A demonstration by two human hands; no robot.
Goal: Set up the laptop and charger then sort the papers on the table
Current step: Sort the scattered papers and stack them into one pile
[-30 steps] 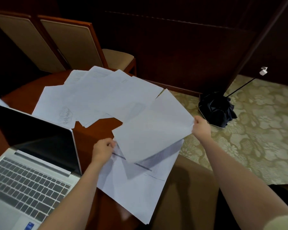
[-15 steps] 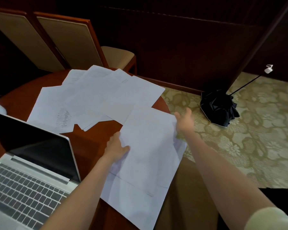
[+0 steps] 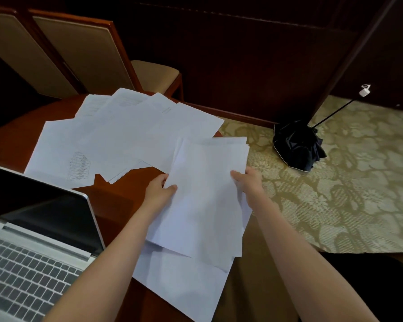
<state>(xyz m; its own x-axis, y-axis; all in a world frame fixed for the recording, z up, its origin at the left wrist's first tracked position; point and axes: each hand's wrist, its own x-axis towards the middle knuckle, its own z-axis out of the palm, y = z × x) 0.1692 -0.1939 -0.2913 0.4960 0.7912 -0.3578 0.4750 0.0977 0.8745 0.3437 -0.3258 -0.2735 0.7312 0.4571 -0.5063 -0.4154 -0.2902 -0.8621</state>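
A round reddish-brown wooden table (image 3: 116, 201) is seen from above, from a head-worn camera. A small stack of white papers (image 3: 207, 194) is held up between both hands at the table's right side. The left hand (image 3: 159, 190) grasps the stack's left edge, with the thumb laid across the top sheet and the fingers hidden underneath. The right hand (image 3: 248, 182) grasps the right edge in much the same way. The stack is roughly squared (its far corners are slightly fanned). Beneath it a larger white sheet (image 3: 184, 282) lies flat on the table, nearer the viewer. Farther across the table, loose white sheets (image 3: 126, 135) are spread in an overlapping fan, and the leftmost one is marked with a block of dark print. An open silver laptop (image 3: 33, 252) is set at the table's lower left, its screen dark and its grey keyboard facing the viewer. The left forearm passes just beside the laptop's right corner. Behind the table, two wooden chairs with tan padded backs (image 3: 84, 54) are placed side by side against a dark panelled wall. To the right, a patterned beige-and-gold carpet (image 3: 335, 194) covers the floor, and a collapsed black umbrella (image 3: 297, 145) lies on it, well apart from the table.
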